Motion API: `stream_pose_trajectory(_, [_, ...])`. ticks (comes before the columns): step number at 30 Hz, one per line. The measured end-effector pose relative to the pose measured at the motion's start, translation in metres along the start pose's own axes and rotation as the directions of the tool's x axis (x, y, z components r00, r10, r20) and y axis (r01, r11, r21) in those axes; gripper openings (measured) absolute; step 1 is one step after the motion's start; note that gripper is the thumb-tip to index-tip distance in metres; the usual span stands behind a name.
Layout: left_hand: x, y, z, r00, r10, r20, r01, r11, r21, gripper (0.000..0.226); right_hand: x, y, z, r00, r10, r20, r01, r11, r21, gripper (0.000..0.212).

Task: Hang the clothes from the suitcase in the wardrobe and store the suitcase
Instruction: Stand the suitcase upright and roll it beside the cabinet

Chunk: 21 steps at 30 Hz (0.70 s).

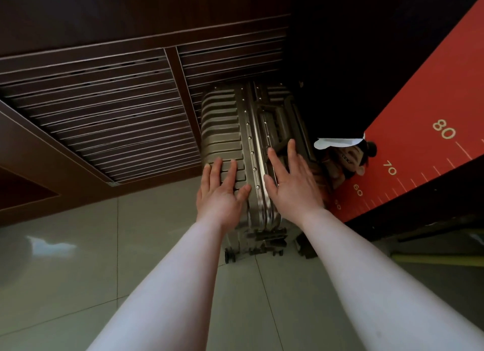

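Observation:
A ribbed, olive-metallic hard-shell suitcase (225,125) stands closed on its wheels on the tiled floor, against dark wooden furniture. My left hand (222,191) lies flat, fingers spread, on its ribbed left shell. My right hand (290,180) rests flat on its top beside the carry handle (277,120), fingers extended, not curled around it. Neither hand grips anything. The suitcase's far end reaches into a dark opening (340,75) in the wardrobe. No clothes are visible.
A dark brown slatted wooden panel (104,115) runs along the left behind the suitcase. A red height-chart strip with numbers (432,141) hangs at the right, with a cartoon figure sticker (348,159) beside it. Glossy grey floor tiles (78,272) lie below.

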State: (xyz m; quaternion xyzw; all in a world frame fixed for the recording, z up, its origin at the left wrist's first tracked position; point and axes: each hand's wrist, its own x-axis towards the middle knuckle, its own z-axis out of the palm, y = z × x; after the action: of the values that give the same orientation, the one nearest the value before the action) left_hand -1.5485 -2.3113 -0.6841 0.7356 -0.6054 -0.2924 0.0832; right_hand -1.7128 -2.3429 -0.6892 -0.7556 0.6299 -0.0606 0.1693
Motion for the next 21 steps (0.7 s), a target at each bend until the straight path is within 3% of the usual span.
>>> stream_pose_trajectory(21, [0.023, 0.038, 0.017, 0.997, -0.032, -0.073, 0.029, 0.999, -0.043, 0.066, 0.04, 0.036, -0.025, 0.996, -0.053, 0.075, 0.055, 0.998, -0.024, 0.058])
